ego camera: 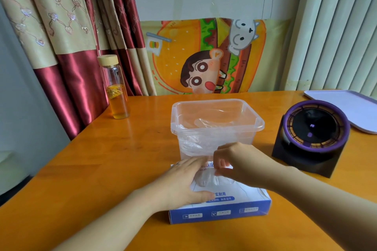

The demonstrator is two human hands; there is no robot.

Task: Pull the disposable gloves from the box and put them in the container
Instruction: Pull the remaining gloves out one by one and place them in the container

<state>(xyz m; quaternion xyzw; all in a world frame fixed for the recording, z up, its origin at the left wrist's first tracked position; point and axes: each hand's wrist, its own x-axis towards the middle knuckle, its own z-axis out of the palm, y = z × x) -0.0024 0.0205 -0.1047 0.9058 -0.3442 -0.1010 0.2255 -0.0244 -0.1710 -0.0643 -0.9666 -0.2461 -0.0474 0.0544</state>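
Fingers pinch a filmy, crinkled glove over the cardboard box.

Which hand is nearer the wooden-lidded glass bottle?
Left. The left hand rests flat on the blue-and-white cardboard glove box, on the side of the wooden-lidded glass bottle; the right hand pinches a thin clear plastic glove at the opening, farther away.

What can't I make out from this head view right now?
1. How full the box is: the left hand, flat on top, and the right hand, pinching a glove, cover its opening.
2. How many gloves lie in the container: clear film, crumpled together.
3. Small print on the box front: too blurred to read.
4. Tray: cut off by the right edge.
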